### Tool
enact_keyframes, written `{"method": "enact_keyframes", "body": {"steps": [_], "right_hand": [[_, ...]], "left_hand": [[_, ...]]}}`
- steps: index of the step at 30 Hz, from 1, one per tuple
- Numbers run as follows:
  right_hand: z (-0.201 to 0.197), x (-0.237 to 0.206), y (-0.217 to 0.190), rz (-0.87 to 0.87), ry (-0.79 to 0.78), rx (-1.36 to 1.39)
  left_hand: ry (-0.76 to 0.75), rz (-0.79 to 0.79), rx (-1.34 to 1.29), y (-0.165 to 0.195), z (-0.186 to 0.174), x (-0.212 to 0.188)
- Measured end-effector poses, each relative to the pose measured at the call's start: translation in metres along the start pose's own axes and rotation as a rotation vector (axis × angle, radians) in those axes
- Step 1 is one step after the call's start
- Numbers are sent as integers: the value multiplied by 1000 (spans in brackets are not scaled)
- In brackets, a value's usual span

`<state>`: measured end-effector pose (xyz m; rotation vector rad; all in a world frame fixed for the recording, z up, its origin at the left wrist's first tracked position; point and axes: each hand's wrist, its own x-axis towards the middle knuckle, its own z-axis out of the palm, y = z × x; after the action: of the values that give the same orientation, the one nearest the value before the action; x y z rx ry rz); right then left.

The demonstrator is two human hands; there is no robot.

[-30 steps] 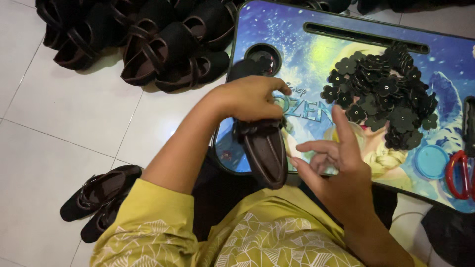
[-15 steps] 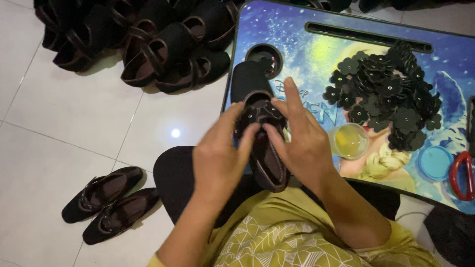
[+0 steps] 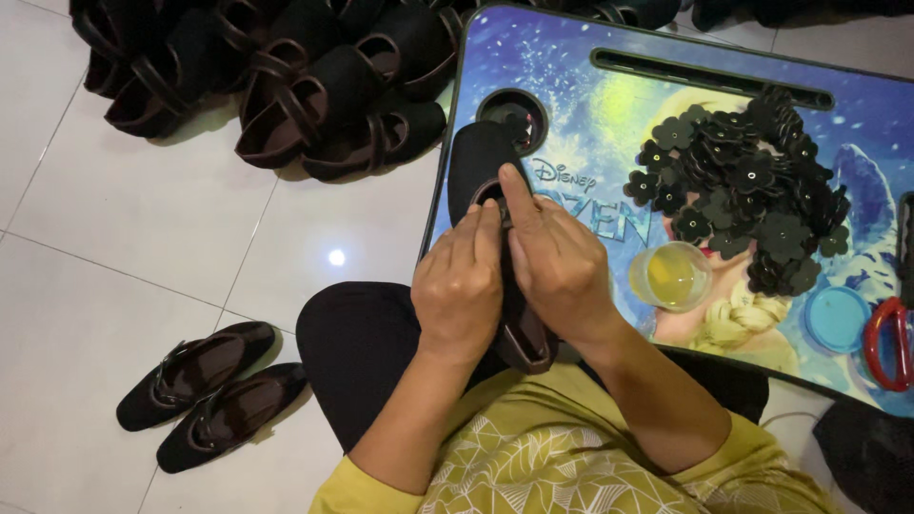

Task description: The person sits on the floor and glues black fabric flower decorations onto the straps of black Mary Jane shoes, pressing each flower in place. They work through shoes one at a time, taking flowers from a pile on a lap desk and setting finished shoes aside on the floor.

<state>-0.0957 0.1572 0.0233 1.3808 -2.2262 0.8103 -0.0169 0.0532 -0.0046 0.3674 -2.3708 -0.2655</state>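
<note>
Head view, single frame, looking down over the lap. I note both hands closed on one black shoe (image 3: 481, 157) lying over the near left edge of the lap tray (image 3: 581, 124). Its toe points away from the body toward the round cup hole (image 3: 512, 112); its heel end shows below the palms, above the knee. Long axis: roughly straight out from the torso, tilted slightly left at the far end.

Left hand (image 3: 460, 286): fingers curled over the shoe's left side, fingertips at the strap region, gripping. Right hand (image 3: 557, 271): laid over the right side, index finger extended forward along the upper and pressing at the strap; also closed on the shoe. The hands touch each other at the thumbs. I cannot tell whether any small piece sits under the fingertips.

Both hands are equally on the shoe; the right is nearer the pile of black flower-shaped pieces (image 3: 743, 190) and the small cup of yellowish liquid (image 3: 669, 276), just beside its wrist. Blue lid (image 3: 836, 319) and red-handled scissors (image 3: 890, 343) lie further right.

Floor, left: one pair of shoes (image 3: 209, 390) near the knee; heap of dark shoes (image 3: 276, 76) beyond.
</note>
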Motion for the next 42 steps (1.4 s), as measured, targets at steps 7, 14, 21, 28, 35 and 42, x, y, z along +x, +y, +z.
{"method": "enact_keyframes", "body": {"steps": [7,14,21,28,35,42], "right_hand": [[-16,-11,-1,231,58,137],[-9,-25,-2,574,-8,244],[5,-26,-2,412,-20,-34],[7,-25,3,319,-16,-78],[-3,-31,6,438,-54,86],[-33,-34,5,754,-279,276]], "left_hand": [[53,-1,-105,-2,-6,5],[-185,-371,-262,4,-22,6],[-461,-510,-341,7,-14,1],[-441,-445,-336,7,-3,-6],[-336,-607,-506,6,-12,-6],[-354,-797,-856,7,-31,-22]]}}
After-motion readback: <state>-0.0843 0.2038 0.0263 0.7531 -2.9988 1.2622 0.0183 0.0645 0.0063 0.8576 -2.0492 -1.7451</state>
